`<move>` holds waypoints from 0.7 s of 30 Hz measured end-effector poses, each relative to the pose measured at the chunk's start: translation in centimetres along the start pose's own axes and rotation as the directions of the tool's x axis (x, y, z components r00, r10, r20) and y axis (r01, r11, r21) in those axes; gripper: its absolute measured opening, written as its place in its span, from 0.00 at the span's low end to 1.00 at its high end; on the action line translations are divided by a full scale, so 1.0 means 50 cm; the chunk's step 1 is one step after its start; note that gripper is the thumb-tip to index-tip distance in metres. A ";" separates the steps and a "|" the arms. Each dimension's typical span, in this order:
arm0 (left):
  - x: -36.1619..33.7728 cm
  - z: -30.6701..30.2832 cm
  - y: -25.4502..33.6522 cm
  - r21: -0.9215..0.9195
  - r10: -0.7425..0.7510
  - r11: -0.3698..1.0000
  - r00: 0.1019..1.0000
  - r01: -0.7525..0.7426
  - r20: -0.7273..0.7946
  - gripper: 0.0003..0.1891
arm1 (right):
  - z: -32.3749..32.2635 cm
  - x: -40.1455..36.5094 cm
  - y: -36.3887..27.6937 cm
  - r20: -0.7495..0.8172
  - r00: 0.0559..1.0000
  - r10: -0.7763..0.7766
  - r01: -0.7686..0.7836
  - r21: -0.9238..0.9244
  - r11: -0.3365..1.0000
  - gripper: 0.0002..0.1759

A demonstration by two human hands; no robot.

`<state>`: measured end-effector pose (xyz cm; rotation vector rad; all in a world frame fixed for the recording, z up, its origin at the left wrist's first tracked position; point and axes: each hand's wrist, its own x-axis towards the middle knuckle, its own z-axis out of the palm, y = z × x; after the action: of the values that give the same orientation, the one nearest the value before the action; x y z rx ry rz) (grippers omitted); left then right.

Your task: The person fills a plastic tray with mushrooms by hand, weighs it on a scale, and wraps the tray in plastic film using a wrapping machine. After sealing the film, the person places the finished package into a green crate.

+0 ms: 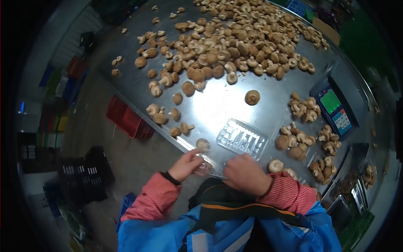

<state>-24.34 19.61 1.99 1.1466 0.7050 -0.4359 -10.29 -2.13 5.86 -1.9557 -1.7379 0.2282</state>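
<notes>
My left hand (186, 165) is at the near edge of the steel table, thumb and fingers pinching the side of a clear plastic tray (211, 166). My right hand (247, 174) is curled closed at the tray's other side; its fingertips are hidden, so what it grips cannot be made out. Just beyond, a second clear plastic tray (242, 139) lies on the table with no mushrooms in it. One shiitake mushroom (202, 144) is close to my left fingertips. Another mushroom (252, 97) lies cap up farther out.
A large heap of shiitake mushrooms (235, 42) covers the far part of the steel table (216, 98). At the right, several filled trays of mushrooms (297, 143) stand by a digital scale (333, 107) with a green display. A red crate (126, 117) is on the floor at left.
</notes>
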 end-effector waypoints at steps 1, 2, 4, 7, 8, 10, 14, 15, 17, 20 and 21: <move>0.010 0.010 -0.003 -0.002 0.092 0.996 0.995 -0.092 0.038 0.19 | -0.020 0.025 -0.002 -0.027 0.999 0.046 -0.046 -0.021 0.999 0.15; 0.010 0.011 0.005 0.012 0.081 0.996 0.988 -0.083 0.131 0.17 | -0.040 0.044 0.004 -0.117 0.988 0.102 -0.111 -0.076 0.991 0.15; 0.015 0.036 0.030 0.000 0.155 0.987 0.962 -0.159 0.225 0.18 | -0.064 0.055 0.031 -0.150 0.956 0.251 -0.252 0.011 0.968 0.17; 0.039 0.005 0.041 0.428 0.453 0.796 0.890 -0.429 0.048 0.27 | -0.015 0.035 0.114 0.386 0.844 0.372 -0.535 0.581 0.613 0.18; 0.046 -0.021 0.051 0.636 0.588 0.629 0.809 -0.446 -0.014 0.31 | 0.002 0.022 0.138 0.365 0.816 0.447 -0.566 0.657 0.497 0.14; 0.032 -0.117 0.123 0.981 0.794 0.180 0.599 -0.067 -0.104 0.44 | -0.030 0.008 0.178 0.240 0.708 0.664 -0.587 0.724 0.363 0.13; 0.058 -0.233 0.119 0.953 0.558 0.062 0.781 0.297 -0.280 0.58 | -0.045 -0.081 0.374 -0.318 0.451 0.834 -0.572 0.614 0.544 0.12; 0.061 -0.227 0.134 0.939 0.503 -0.017 0.814 0.344 -0.289 0.60 | -0.051 -0.076 0.392 -0.400 0.454 0.796 -0.667 0.440 0.601 0.13; 0.091 -0.199 0.148 0.973 0.505 0.086 0.833 0.212 -0.226 0.62 | -0.066 -0.059 0.428 -0.526 0.505 0.685 -0.786 0.046 0.616 0.14; 0.158 -0.159 0.135 0.979 0.613 0.172 0.766 0.111 -0.194 0.63 | -0.040 0.013 0.448 -0.449 0.472 0.758 -0.845 0.015 0.535 0.13; 0.188 -0.165 0.146 0.976 0.651 0.211 0.736 0.057 -0.184 0.63 | -0.031 0.037 0.456 -0.452 0.455 0.767 -0.855 0.019 0.518 0.13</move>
<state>-15.26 30.30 -1.67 2.7032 0.6564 -0.0615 10.72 -1.90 -3.26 -2.6404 -0.4197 -0.0656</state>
